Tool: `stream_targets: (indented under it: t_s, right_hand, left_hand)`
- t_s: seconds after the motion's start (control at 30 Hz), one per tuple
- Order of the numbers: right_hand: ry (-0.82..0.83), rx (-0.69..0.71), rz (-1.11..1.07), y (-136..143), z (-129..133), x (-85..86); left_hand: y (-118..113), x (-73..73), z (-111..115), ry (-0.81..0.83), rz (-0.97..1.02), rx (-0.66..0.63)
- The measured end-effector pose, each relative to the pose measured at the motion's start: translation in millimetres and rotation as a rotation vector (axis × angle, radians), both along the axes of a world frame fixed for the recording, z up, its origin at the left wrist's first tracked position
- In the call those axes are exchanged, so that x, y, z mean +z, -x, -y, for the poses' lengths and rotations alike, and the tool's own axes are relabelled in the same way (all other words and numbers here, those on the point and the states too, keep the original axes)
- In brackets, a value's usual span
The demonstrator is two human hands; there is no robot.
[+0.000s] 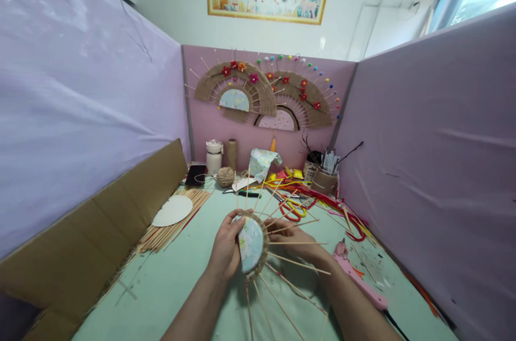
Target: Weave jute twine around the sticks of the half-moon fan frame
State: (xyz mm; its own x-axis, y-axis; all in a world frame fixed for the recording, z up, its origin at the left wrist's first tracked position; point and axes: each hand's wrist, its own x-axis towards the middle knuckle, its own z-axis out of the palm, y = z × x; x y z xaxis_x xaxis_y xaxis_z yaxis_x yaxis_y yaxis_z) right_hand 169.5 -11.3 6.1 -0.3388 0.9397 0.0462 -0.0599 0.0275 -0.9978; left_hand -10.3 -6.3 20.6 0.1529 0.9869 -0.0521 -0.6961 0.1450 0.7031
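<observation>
A half-round piece (250, 244) covered in blue floral cloth, edged with brown twine, is held up over the table. Thin wooden sticks (298, 263) fan out from its curved edge. My left hand (226, 244) grips its straight side, thumb on the cloth and fingers behind. My right hand (288, 236) is at the right, behind the sticks near the twine edge; its fingers are partly hidden, and what they hold cannot be made out.
Red and yellow scissors (293, 209), a pink glue gun (360, 279), a twine ball (226, 176), a white oval (173, 210) on bundled sticks and a cardboard strip (100, 217) surround the work. Finished fans (242, 88) hang on the back panel.
</observation>
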Motion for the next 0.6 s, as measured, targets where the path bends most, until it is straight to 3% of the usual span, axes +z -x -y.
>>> stream_targets:
  t_s: [0.23,0.6]
  right_hand:
    - [-0.017,-0.179,-0.152,9.1,-3.6,-3.6]
    - [0.051,-0.220,-0.107,3.2,-5.3,-3.2]
  left_hand:
    - [-2.2,-1.5,0.7,0.003,-0.012,-0.023]
    - [-2.0,-1.0,0.5,0.031,-0.020,-0.006]
